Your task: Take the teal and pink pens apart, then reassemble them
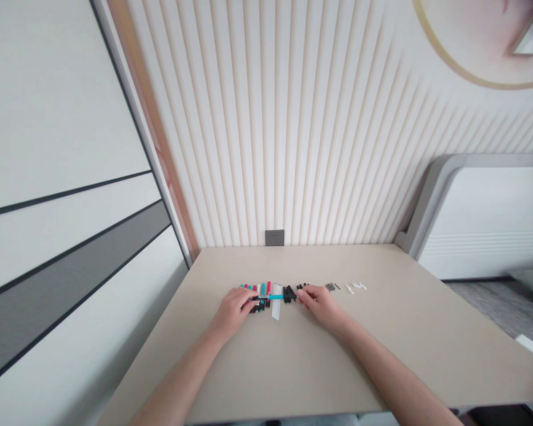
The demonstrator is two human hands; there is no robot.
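A slim pen point(276, 297) with a blue middle and dark ends lies crosswise between my hands, above the table. My left hand point(231, 310) pinches its left end between thumb and fingers. At the other end, my right hand point(318, 300) has thumb and fingertips closed on the dark tip. Behind and under the left fingers is a row of red, blue and black pen barrels point(269, 287), partly hidden. Thin white sticks point(276, 311) lie below the pen's middle. Several short black pieces point(288, 291) are beside the right fingers.
Small dark grey parts point(330, 287) and small white pieces point(359, 286) lie right of my right hand on the beige table point(266, 361). A ribbed wall with a dark socket point(274, 238) stands behind. A white cabinet is at left, a padded headboard point(488, 213) at right.
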